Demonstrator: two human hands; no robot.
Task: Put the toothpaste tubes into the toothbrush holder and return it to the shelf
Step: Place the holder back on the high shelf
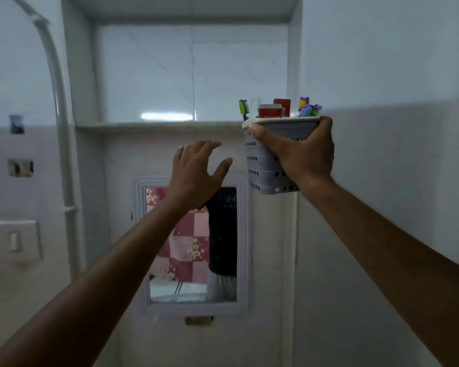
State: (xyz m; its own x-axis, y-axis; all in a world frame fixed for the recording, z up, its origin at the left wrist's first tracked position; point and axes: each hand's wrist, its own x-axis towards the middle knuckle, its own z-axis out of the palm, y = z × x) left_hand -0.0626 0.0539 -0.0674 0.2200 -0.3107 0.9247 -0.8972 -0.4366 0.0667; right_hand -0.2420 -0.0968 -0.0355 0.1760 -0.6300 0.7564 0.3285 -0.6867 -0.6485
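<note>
Two toothpaste tubes (274, 110) stand upright in the toothbrush holder (265, 165) gripped by the right hand (303, 154), beside the shelf (157, 125) edge's right end; left hand (194, 170) open, empty.

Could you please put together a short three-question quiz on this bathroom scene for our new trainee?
1. True or false: the holder already stands on the shelf.
2. Which hand grips the holder: A left, B right, C both?
3. What red items stick out of the holder's top?

Key: 1 false, it is held up beside the shelf. 2 B, the right hand; the left hand is open and empty. 3 Toothpaste tubes.
</note>
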